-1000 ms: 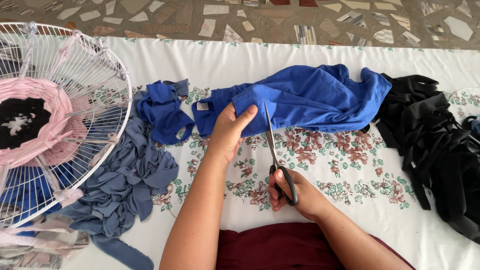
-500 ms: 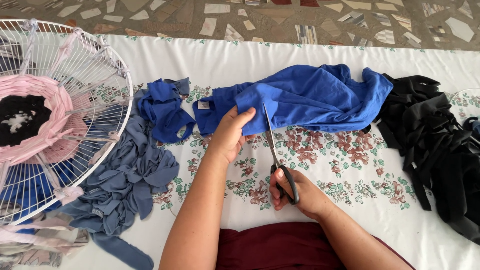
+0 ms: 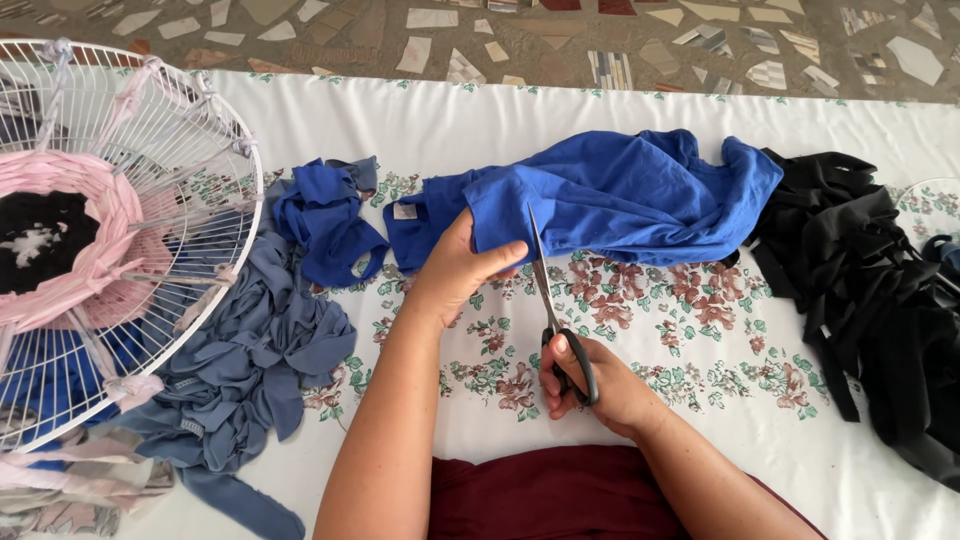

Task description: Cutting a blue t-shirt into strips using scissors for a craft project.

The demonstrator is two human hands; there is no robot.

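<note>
The blue garment (image 3: 620,195) lay crosswise at frame centre; the left hand (image 3: 462,268) pinched its near edge, while the right hand (image 3: 585,378), closed through scissors (image 3: 552,305), pointed the blades straight up into it

— From my feed, where could a hand pass?

— I see bare floral cloth (image 3: 700,330) between the blue garment (image 3: 620,195) and the black strips (image 3: 880,290), and a wide white band beyond the garment.

— What blocks the left?

— The white wire fan guard (image 3: 190,180) overhangs there, with grey-blue strips (image 3: 250,370) heaped against it and a blue scrap (image 3: 325,220) just beside the garment.

— And near me?

— I count the scissors (image 3: 555,310), blades up, standing between both hands.
</note>
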